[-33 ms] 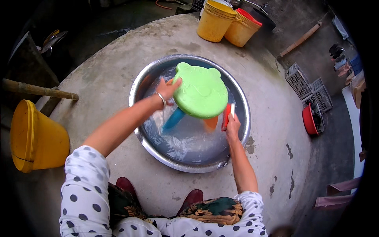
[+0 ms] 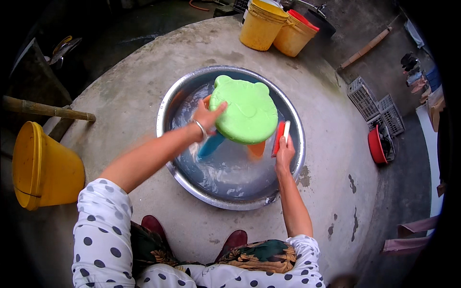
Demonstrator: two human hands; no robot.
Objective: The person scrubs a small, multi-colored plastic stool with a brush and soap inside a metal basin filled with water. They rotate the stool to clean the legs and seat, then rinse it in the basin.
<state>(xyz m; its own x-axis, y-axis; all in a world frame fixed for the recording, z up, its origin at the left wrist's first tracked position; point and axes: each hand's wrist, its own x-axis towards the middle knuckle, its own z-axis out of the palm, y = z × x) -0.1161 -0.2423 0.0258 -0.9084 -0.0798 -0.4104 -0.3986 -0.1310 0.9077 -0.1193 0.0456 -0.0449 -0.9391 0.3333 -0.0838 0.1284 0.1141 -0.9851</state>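
Observation:
A small green stool (image 2: pixel 245 110) with an animal-shaped seat stands in a wide metal basin (image 2: pixel 163 120) of cloudy water. Its blue leg (image 2: pixel 211 144) and orange leg (image 2: pixel 257 150) reach down into the water. My left hand (image 2: pixel 207 118), with a bracelet at the wrist, grips the seat's left edge, one digit lying over the top and the rest partly hidden. In my right hand (image 2: pixel 284 152) is a scrub brush (image 2: pixel 279 139) with red bristles and a white back, held upright just right of the seat and apart from it.
A yellow bucket (image 2: pixel 57 168) stands at the left, below a bamboo pole (image 2: pixel 48 108). More yellow buckets (image 2: pixel 261 26) are at the back. Grey crates (image 2: pixel 363 98) and a red basin (image 2: pixel 377 146) lie to the right. My shoes (image 2: pixel 235 242) are close to the basin's near side.
My left hand has shifted slightly down and right, reaching farther onto the seat. The brush has risen a little and tilted in my right hand. The stool has barely moved.

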